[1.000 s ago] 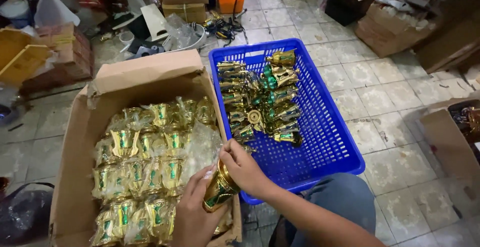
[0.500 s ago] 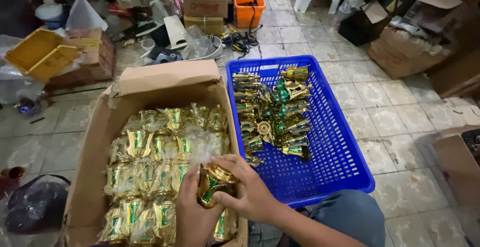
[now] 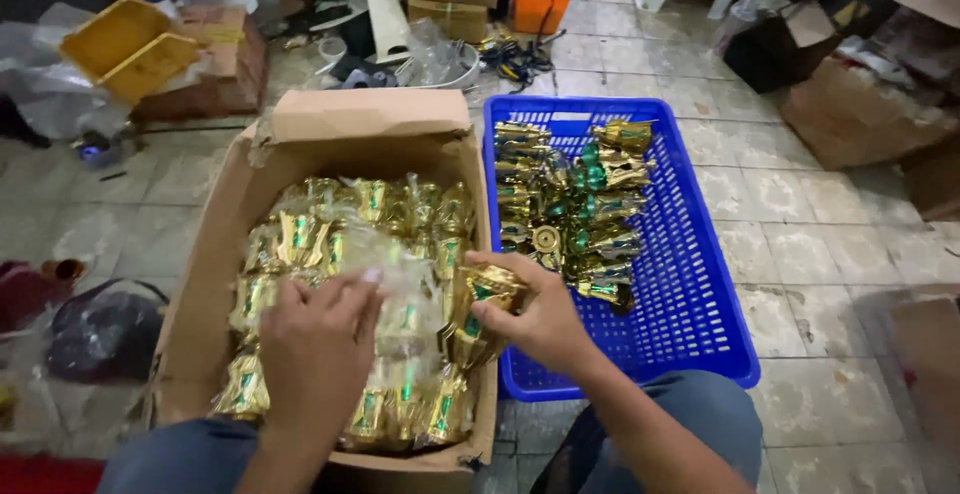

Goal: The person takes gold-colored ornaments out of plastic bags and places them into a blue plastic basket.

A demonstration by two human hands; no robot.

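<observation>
- Right hand [image 3: 540, 319], centre frame, fingers clenched round a gold-and-green ornament [image 3: 478, 319]; piece sat over the cardboard box's right wall.
- Left hand [image 3: 318, 339], lower left of centre, fingertips pinching a clear plastic wrapper [image 3: 405, 284] just beside that piece.
- Judgement: sleeve should be peeled clear while the right grip stays firm on the body, not the trim.
- Cardboard box [image 3: 215, 254]: packed with wrapped gold ornaments in rows.
- Blue plastic crate [image 3: 690, 304], right of box: a pile of unwrapped ornaments [image 3: 570, 204] at its upper left; rest bare mesh.
</observation>
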